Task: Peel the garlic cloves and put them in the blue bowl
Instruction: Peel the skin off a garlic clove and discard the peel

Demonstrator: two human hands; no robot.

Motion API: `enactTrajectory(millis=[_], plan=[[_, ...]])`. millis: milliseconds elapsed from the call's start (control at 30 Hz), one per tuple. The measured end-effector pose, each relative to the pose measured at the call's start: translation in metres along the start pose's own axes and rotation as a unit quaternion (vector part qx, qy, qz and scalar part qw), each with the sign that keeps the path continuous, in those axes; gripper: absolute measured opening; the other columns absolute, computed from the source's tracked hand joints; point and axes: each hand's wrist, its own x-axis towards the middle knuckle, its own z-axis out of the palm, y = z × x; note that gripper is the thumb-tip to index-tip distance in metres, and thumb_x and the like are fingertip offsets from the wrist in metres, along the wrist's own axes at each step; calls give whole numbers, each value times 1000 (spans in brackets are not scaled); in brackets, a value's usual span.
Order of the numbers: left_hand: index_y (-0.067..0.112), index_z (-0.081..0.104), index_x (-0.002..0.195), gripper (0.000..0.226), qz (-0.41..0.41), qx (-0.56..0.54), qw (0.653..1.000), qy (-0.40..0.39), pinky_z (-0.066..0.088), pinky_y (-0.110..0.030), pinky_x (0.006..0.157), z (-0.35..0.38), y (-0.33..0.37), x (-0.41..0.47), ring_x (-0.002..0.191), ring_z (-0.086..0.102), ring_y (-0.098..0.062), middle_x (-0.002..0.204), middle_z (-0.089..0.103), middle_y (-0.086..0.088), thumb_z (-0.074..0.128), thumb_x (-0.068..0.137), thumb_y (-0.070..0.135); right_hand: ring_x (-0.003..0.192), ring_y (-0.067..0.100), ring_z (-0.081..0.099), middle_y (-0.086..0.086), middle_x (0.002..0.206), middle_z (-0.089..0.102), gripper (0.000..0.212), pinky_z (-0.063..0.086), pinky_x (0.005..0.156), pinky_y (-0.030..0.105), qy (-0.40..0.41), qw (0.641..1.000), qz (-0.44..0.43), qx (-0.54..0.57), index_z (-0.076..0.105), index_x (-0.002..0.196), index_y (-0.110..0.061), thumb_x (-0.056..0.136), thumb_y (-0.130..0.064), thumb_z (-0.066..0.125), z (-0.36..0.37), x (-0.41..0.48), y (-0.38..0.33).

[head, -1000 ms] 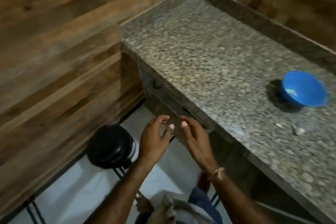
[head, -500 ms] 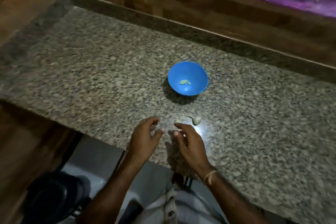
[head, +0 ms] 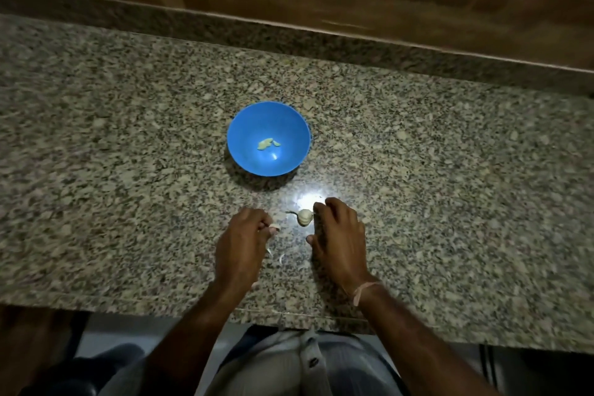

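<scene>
Head view: your left hand [head: 242,246] pinches a garlic clove [head: 274,228] over the granite counter [head: 128,170]; your right hand [head: 339,236] curls loosely, empty, just beside the garlic bulb [head: 304,217]; peeled cloves [head: 266,144] lie in the blue bowl [head: 250,125].

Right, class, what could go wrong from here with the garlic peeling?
1. The garlic lies loose by the right hand; a hasty grab might roll it away.
2. Skin scraps lie on the counter by the left hand and might be carried into the blue bowl with peeled pieces.
</scene>
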Motion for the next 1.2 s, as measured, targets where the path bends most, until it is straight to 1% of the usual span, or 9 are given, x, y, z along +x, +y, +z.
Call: enactTrajectory(millis=[300, 500, 700, 800, 900, 933, 1000, 1067, 1200], plan=[[26, 69, 100, 10, 58, -4, 989, 133, 37, -30, 65, -45, 39, 78, 96, 60, -15, 102, 64, 8, 76, 94, 30, 130, 30, 47, 1, 149, 46, 75, 44, 95, 45, 20, 999, 25, -4, 53, 142, -27, 77, -31, 90, 5, 1, -2], [21, 68, 115, 24, 99, 15, 984, 145, 50, -40, 73, -37, 43, 76, 109, 58, -26, 112, 63, 0, 75, 93, 18, 137, 29, 42, 1, 155, 44, 70, 44, 100, 47, 27, 999, 23, 24, 51, 146, -27, 85, -33, 84, 5, -5, 3], [26, 63, 134, 39, 161, 4, 985, -68, 51, -41, 85, 30, 42, 15, 112, 52, -22, 120, 54, 2, 69, 96, 29, 139, 26, 44, 3, 156, 48, 57, 39, 108, 38, 47, 988, 10, 149, 58, 144, -21, 89, -21, 75, 5, -6, 12], [24, 69, 123, 32, 122, 9, 990, -69, 52, -38, 78, 51, 42, 14, 106, 54, -20, 111, 54, 3, 71, 93, 14, 140, 24, 45, 3, 153, 51, 56, 34, 112, 29, 37, 980, 1, 197, 60, 143, -18, 89, -20, 77, 2, -5, 22], [24, 75, 108, 20, 7, -162, 985, -63, 55, -35, 78, 59, 40, 14, 95, 65, -14, 106, 66, 3, 71, 91, 16, 130, 17, 55, -1, 141, 61, 50, 45, 109, 29, 31, 960, -8, 277, 64, 137, -17, 89, -21, 79, -7, -7, 31], [25, 77, 107, 17, -79, -273, 955, -82, 57, -34, 78, 56, 44, 13, 93, 67, -15, 105, 72, 0, 71, 94, 17, 124, 13, 61, -3, 134, 66, 46, 50, 105, 31, 30, 944, 3, 329, 66, 134, -17, 90, -17, 79, -13, -9, 31], [21, 77, 110, 17, -235, -496, 824, -141, 58, -26, 73, 47, 59, 7, 88, 67, -17, 104, 76, -6, 65, 100, 14, 110, 10, 71, -4, 121, 74, 39, 57, 96, 30, 17, 901, 33, 433, 71, 128, -17, 91, -6, 77, -27, -13, 31], [11, 71, 119, 26, -277, -626, 710, -164, 60, -21, 75, 39, 72, -1, 91, 72, -18, 111, 76, -12, 59, 96, 15, 103, 13, 74, -3, 116, 78, 35, 58, 90, 27, 8, 866, 31, 499, 74, 123, -15, 92, 1, 75, -37, -17, 27], [8, 67, 129, 45, -257, -692, 655, -158, 61, -23, 85, 31, 86, -18, 105, 74, -19, 126, 73, -14, 65, 86, 22, 105, 18, 74, -3, 118, 75, 29, 60, 90, 37, 5, 838, -18, 545, 77, 118, -16, 91, -3, 78, -52, -21, 22]])
